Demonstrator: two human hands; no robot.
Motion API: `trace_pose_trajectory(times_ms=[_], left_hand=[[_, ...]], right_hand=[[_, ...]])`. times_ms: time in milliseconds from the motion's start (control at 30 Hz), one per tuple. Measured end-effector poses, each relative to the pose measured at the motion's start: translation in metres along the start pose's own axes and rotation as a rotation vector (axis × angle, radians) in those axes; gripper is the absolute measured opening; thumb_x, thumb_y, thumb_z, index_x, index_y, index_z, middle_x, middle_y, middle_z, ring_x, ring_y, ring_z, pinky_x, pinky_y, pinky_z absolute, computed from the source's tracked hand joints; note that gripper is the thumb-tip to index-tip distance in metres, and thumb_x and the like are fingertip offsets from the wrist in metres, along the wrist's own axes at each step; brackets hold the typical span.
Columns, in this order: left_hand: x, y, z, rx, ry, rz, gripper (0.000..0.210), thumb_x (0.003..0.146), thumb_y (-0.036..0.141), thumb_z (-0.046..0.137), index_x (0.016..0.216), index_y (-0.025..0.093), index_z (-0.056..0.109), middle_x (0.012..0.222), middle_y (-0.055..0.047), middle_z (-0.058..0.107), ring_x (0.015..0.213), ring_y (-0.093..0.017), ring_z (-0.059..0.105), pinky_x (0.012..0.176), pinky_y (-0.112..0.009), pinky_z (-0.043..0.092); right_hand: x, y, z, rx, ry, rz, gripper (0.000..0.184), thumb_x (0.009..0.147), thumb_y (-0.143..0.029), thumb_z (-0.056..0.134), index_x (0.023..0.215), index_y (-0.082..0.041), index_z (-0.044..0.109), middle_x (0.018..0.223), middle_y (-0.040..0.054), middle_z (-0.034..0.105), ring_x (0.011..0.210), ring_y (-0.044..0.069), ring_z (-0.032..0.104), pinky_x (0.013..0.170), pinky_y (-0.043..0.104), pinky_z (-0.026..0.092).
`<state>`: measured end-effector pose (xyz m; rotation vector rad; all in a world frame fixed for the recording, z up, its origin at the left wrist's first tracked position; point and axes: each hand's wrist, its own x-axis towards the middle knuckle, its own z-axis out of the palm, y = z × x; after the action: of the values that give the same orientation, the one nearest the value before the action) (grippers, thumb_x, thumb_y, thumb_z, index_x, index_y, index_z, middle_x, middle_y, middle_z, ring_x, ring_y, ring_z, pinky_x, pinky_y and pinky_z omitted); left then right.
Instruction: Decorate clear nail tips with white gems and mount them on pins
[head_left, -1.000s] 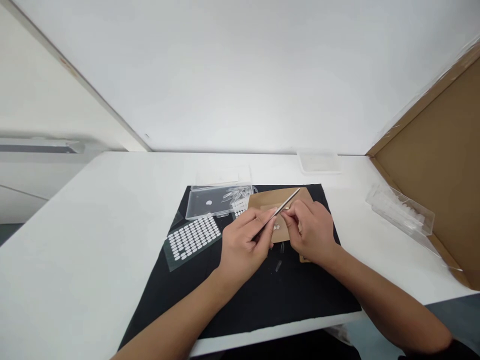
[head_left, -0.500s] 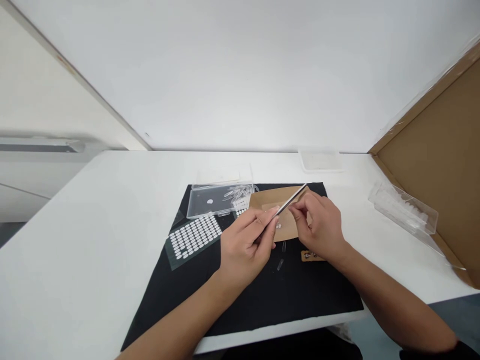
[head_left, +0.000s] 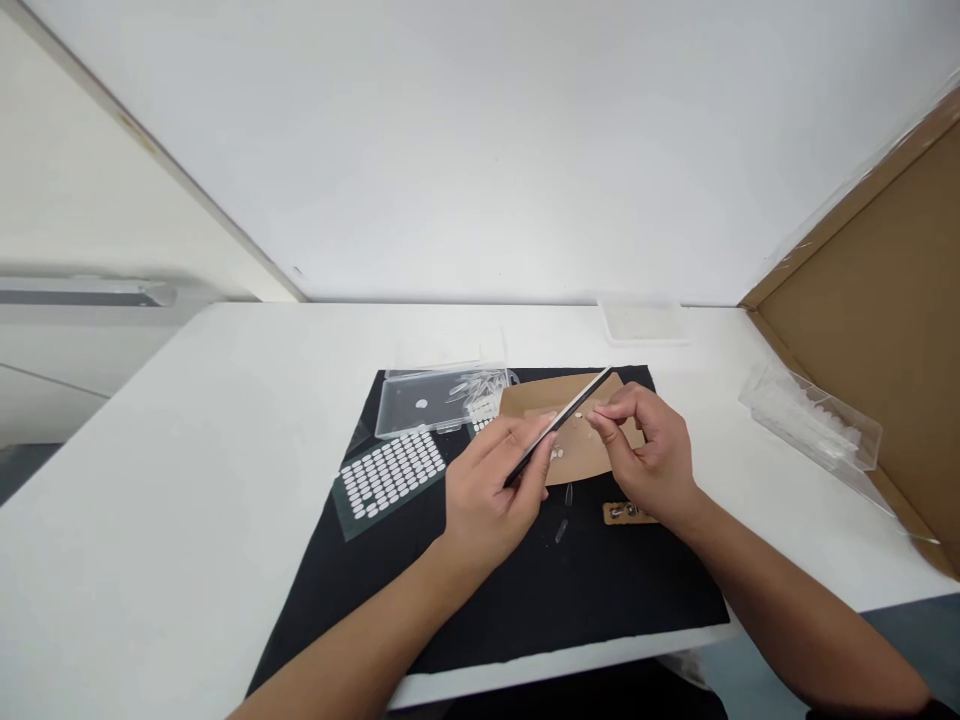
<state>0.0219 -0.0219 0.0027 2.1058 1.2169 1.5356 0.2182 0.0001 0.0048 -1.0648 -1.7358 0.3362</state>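
My left hand (head_left: pixel 495 475) is closed around a nail file (head_left: pixel 566 418), a thin flat stick with a pale edge and a dark side, slanting up to the right. To its right, my right hand (head_left: pixel 649 450) pinches thumb and index finger together, apart from the file. Whatever lies in that pinch is too small to make out. Beneath both hands is a brown paper sheet (head_left: pixel 525 392) with a few small white pieces (head_left: pixel 556 453) on it. Clear nail tips (head_left: pixel 561 530) lie on the black cloth (head_left: pixel 600 600) just below.
A clear box (head_left: pixel 409 405) of nail tips stands behind the sheet of white oval stickers (head_left: pixel 390 475). A small brown card (head_left: pixel 628 513) with metal pieces lies below my right hand. At right, a clear container (head_left: pixel 814 420) sits by the cardboard (head_left: pixel 885 300); a shallow clear tray (head_left: pixel 643 322) stands behind.
My right hand has drawn slightly right and down, away from the file. A small white piece on the brown paper now shows between the hands. The left hand still grips the file.
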Motion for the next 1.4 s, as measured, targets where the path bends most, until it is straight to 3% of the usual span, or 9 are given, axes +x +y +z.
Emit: trace_pose_trajectory(times_ms=[667, 833, 1033, 1167, 1333, 1400], left_hand=[[-0.0012, 0.0037, 0.0003, 0.024, -0.024, 0.032, 0.021, 0.101, 0.012, 0.066, 0.117, 0.018, 0.077, 0.097, -0.006, 0.077, 0.081, -0.014, 0.076, 0.072, -0.023, 0.062], [-0.0012, 0.0031, 0.0017, 0.015, -0.028, 0.018, 0.021, 0.101, 0.011, 0.065, 0.117, 0.018, 0.077, 0.095, -0.006, 0.076, 0.080, -0.014, 0.075, 0.071, -0.022, 0.061], [-0.0023, 0.0003, 0.0030, 0.034, -0.028, 0.066, 0.026, 0.100, 0.009, 0.066, 0.122, 0.018, 0.076, 0.092, -0.005, 0.077, 0.076, -0.012, 0.074, 0.070, -0.022, 0.060], [-0.0029, -0.0008, 0.0034, 0.043, -0.044, 0.069, 0.027, 0.101, 0.011, 0.066, 0.124, 0.020, 0.076, 0.091, -0.005, 0.076, 0.076, -0.013, 0.074, 0.068, -0.022, 0.060], [-0.0023, -0.0031, 0.0047, 0.052, -0.042, 0.075, 0.025, 0.101, 0.011, 0.065, 0.121, 0.019, 0.077, 0.089, -0.005, 0.076, 0.072, -0.012, 0.072, 0.067, -0.022, 0.059], [-0.0022, -0.0031, 0.0051, 0.052, -0.043, 0.072, 0.025, 0.101, 0.011, 0.065, 0.121, 0.020, 0.077, 0.090, -0.005, 0.076, 0.072, -0.012, 0.072, 0.066, -0.021, 0.059]], right_hand=[[-0.0021, -0.0003, 0.0032, -0.004, -0.004, 0.076, 0.017, 0.105, -0.026, 0.059, 0.088, -0.024, 0.056, 0.081, -0.0002, 0.062, 0.074, 0.017, 0.059, 0.070, 0.033, 0.045], [-0.0038, 0.0001, 0.0060, -0.064, -0.002, 0.043, 0.018, 0.105, -0.024, 0.057, 0.087, -0.024, 0.054, 0.077, -0.0011, 0.059, 0.071, 0.017, 0.058, 0.068, 0.033, 0.043], [-0.0045, -0.0047, 0.0058, -0.224, -0.042, -0.101, 0.021, 0.104, -0.020, 0.058, 0.085, -0.024, 0.051, 0.073, -0.0018, 0.061, 0.065, 0.016, 0.055, 0.066, 0.035, 0.037], [-0.0018, -0.0037, 0.0047, -0.282, 0.034, -0.078, 0.021, 0.104, -0.020, 0.058, 0.085, -0.024, 0.050, 0.072, -0.0018, 0.060, 0.065, 0.017, 0.056, 0.068, 0.036, 0.036], [-0.0024, -0.0028, 0.0066, -0.285, -0.074, -0.121, 0.023, 0.104, -0.019, 0.057, 0.083, -0.024, 0.048, 0.071, -0.0026, 0.062, 0.062, 0.015, 0.055, 0.068, 0.036, 0.035], [-0.0026, -0.0034, 0.0071, -0.301, -0.032, -0.097, 0.024, 0.104, -0.021, 0.057, 0.083, -0.024, 0.048, 0.070, -0.0026, 0.060, 0.063, 0.016, 0.056, 0.068, 0.036, 0.035]])
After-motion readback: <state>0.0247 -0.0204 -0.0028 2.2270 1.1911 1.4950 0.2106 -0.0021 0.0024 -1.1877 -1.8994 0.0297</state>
